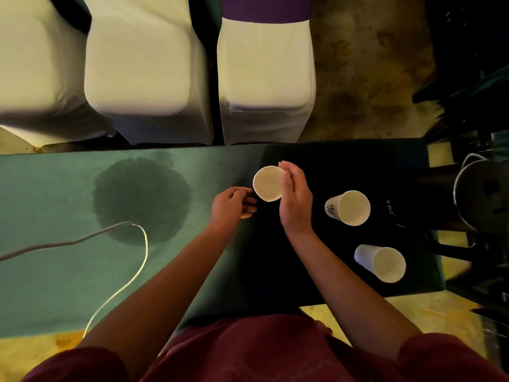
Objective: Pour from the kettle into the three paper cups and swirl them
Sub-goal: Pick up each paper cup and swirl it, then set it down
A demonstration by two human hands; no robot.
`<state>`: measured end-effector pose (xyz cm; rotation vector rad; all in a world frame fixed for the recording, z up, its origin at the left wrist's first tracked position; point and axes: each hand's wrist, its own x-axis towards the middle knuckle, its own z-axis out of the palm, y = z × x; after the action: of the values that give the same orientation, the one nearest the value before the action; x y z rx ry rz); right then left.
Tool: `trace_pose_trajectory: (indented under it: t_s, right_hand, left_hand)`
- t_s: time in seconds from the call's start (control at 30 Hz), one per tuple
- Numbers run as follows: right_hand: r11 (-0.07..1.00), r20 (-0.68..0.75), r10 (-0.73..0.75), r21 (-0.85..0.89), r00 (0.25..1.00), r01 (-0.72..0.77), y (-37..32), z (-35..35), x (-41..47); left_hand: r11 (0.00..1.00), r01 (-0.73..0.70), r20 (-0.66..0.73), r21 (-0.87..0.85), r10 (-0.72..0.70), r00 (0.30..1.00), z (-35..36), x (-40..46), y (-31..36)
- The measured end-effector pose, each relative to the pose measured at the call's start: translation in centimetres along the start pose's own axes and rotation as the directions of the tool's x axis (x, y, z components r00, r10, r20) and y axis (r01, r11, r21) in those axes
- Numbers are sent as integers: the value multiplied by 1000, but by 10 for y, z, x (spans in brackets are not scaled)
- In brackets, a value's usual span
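Three paper cups sat on the worktop [68,271]: the nearest cup [381,263] and middle cup [349,207] stood untouched at right. Farther out, the right hand [294,198] gripped the far cup [268,183] by its side, probably for swirling, while the left hand [234,202] rested loosely curled, empty, just beside it. The kettle [480,194] stood off the right edge, ungrasped.

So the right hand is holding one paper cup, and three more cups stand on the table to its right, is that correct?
Not quite. The head view shows only two more cups standing to the right of the right hand, which holds one paper cup over the table.
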<state>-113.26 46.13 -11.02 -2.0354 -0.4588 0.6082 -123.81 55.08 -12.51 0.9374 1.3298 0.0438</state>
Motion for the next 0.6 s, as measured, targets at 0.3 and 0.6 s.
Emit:
trace_pose_trajectory:
  t_s: [0.3,0.6]
  right_hand:
    - [963,-41,-261,56,964,263,-30,-103,-37]
    - [991,-225,-130,5,966,135,44,-206,-87]
  left_hand:
    - [1000,27,10,-14,-27,1000,7,-42,-32]
    - [990,67,186,127,-90,978,94,-80,-75]
